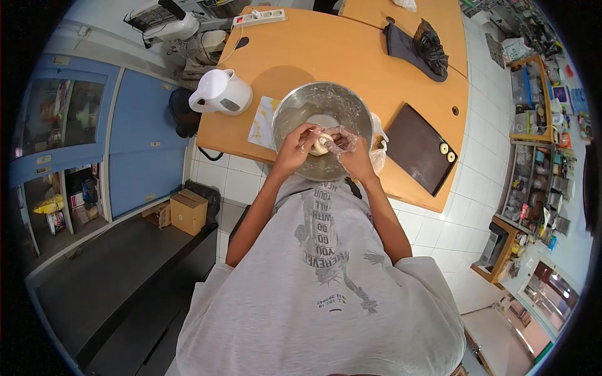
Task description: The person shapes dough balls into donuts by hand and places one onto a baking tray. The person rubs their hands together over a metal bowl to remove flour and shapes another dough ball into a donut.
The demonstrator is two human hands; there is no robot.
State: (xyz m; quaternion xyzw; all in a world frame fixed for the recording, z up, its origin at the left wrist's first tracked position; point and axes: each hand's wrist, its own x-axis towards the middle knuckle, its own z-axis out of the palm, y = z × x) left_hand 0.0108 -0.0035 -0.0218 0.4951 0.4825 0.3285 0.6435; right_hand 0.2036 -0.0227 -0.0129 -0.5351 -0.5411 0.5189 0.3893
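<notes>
Both hands are over a large steel bowl [351, 103] with flour smeared on its inner wall. Between them is a pale lump of dough [322, 145], pinched by the fingers of my left hand [301, 143] and my right hand [348, 150]. Flour or dough sticks to the fingers, most thickly on the right hand. What lies on the bowl's floor beneath the hands is partly hidden; a whitish patch shows just beyond them. To the right, a dark baking tray [411, 147] carries two small pale dough rings [444, 148] along its right edge.
A white electric kettle [222, 93] stands left of the bowl, near a stained paper sheet [263, 119]. A plastic bag [378, 147] lies between bowl and tray. Farther back are a power strip [258, 17], a dark cloth item [404, 50] and a black plastic bag [431, 47].
</notes>
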